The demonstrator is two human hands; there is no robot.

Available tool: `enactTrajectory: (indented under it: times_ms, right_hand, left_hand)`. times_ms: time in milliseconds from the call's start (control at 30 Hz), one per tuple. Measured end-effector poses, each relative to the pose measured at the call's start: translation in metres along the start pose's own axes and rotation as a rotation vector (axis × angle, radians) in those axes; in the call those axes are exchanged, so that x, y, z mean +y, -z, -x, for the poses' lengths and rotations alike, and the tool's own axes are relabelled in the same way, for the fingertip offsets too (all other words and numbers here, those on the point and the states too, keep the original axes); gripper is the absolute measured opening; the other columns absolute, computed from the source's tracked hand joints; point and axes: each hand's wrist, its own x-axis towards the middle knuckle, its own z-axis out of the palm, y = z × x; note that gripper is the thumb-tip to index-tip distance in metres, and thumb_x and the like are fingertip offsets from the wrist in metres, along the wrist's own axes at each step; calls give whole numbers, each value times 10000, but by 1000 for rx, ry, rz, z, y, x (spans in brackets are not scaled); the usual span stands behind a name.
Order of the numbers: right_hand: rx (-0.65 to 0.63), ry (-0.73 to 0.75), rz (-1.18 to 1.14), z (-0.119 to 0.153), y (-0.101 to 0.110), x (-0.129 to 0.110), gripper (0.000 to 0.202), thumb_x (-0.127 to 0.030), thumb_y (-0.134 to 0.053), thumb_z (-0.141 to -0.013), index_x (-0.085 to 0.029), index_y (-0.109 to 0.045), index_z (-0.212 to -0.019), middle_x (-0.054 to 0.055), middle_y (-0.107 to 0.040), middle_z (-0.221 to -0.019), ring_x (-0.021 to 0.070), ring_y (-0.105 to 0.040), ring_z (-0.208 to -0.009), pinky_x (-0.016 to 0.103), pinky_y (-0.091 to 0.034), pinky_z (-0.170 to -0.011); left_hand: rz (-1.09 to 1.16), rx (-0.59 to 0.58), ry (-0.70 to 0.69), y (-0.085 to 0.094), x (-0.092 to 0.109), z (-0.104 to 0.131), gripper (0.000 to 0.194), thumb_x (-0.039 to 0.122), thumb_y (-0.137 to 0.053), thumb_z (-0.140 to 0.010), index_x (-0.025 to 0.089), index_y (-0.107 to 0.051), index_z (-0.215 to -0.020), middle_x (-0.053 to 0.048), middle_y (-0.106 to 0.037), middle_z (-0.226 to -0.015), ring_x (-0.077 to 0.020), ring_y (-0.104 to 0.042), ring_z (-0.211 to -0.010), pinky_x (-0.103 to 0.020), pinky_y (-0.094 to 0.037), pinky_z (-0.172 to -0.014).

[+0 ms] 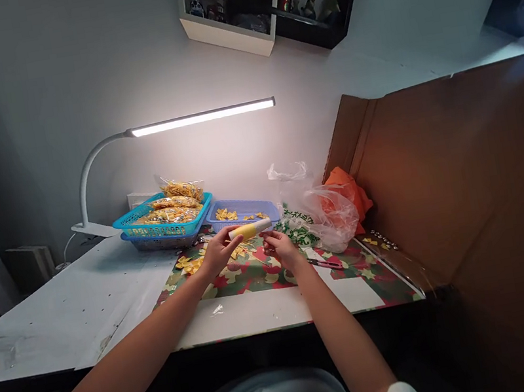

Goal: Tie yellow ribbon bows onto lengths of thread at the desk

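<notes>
My left hand (219, 250) is wrapped round a yellow and white tube (250, 229), which lies nearly level over the patterned mat (255, 275). Just right of the tube's white end, my right hand (280, 246) is closed, its fingertips pinched on something too small to make out. Yellow bow-like pieces (189, 264) lie on the mat left of my hands. More yellow pieces sit in a purple basket (264, 207) behind them. A pink and black pen-like tool (325, 264) rests right of my right hand.
Stacked baskets, the top one blue (122, 226), hold bagged yellow pieces at the back left. A lamp (202, 118) reaches overhead. Plastic bags (338, 210) stand at the back right beside a tall cardboard sheet (463, 177). White paper (251, 313) lies along the front edge.
</notes>
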Motion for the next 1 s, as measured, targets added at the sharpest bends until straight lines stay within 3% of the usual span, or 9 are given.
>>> enactTrajectory:
  times_ms: [100, 200, 300, 367, 467, 533, 667, 800, 1000]
  right_hand:
    - [-24, -25, -17, 2, 3, -1, 196, -281, -733, -725, -165, -582, -772, -104, -343, -471, 50, -300, -417, 173, -303, -428]
    - [-25, -2, -50, 2, 7, -2, 212, -297, -654, -773, -192, -485, -699, -117, -247, -468, 52, -219, -404, 181, -276, -423]
    - [17, 62, -79, 2, 12, -4, 289, -344, -591, -795, -211, -369, -665, -108, -240, -484, 57, -233, -409, 186, -311, -437]
    - [58, 118, -83, 1, 14, -4, 296, -399, -592, -787, -213, -375, -707, -93, -341, -524, 63, -338, -437, 189, -382, -479]
    - [77, 171, -45, 3, 13, -2, 377, -513, -662, -732, -224, -474, -884, -53, -560, -705, 87, -528, -547, 218, -475, -558]
    - [44, 179, 20, 6, 10, 1, 514, -582, -703, -692, -225, -509, -1007, -32, -615, -753, 110, -562, -545, 242, -479, -534]
    - [8, 226, 149, 9, 4, 5, 527, -623, -709, -701, -196, -549, -966, -64, -531, -560, 103, -475, -435, 229, -378, -438]
    - [59, 311, 189, 8, 1, 8, 449, -603, -686, -742, -205, -526, -876, -68, -526, -552, 92, -469, -454, 229, -382, -477]
    - [87, 383, 216, 11, 0, 8, 421, -592, -661, -766, -214, -515, -881, -68, -519, -579, 97, -471, -503, 233, -388, -527]
  left_hand:
    - [17, 27, 20, 1, -3, -1, 664, 682, -710, -645, 140, -689, -1027, -37, -653, -773, -166, -558, -667, -255, -434, -600]
    - [50, 41, 55, 2, -3, -1, 737, 771, -684, -599, 138, -687, -977, -39, -647, -768, -176, -569, -682, -272, -468, -623]
    - [83, 39, 92, 2, 0, -2, 771, 827, -670, -552, 139, -684, -900, -43, -640, -768, -189, -586, -705, -280, -491, -635]
    - [102, 29, 111, 1, 2, -1, 752, 831, -674, -543, 142, -680, -845, -42, -632, -759, -187, -585, -706, -272, -490, -627]
    - [130, -2, 137, -1, 6, 2, 690, 786, -718, -544, 145, -677, -796, -31, -614, -723, -168, -568, -675, -249, -468, -597]
    - [152, -29, 155, -3, 9, 5, 653, 742, -758, -536, 145, -683, -788, -22, -605, -703, -156, -555, -652, -238, -453, -580]
    - [218, -63, 197, -8, 11, 8, 598, 639, -813, -546, 149, -675, -859, -9, -614, -725, -132, -554, -638, -223, -443, -576]
    - [302, -95, 299, -11, 9, 10, 567, 521, -828, -578, 166, -609, -963, -18, -644, -824, -117, -575, -631, -227, -470, -578]
    - [416, -210, 474, -14, 3, 12, 279, 314, -740, -636, 119, -644, -812, -49, -630, -782, -80, -496, -540, -202, -405, -488]
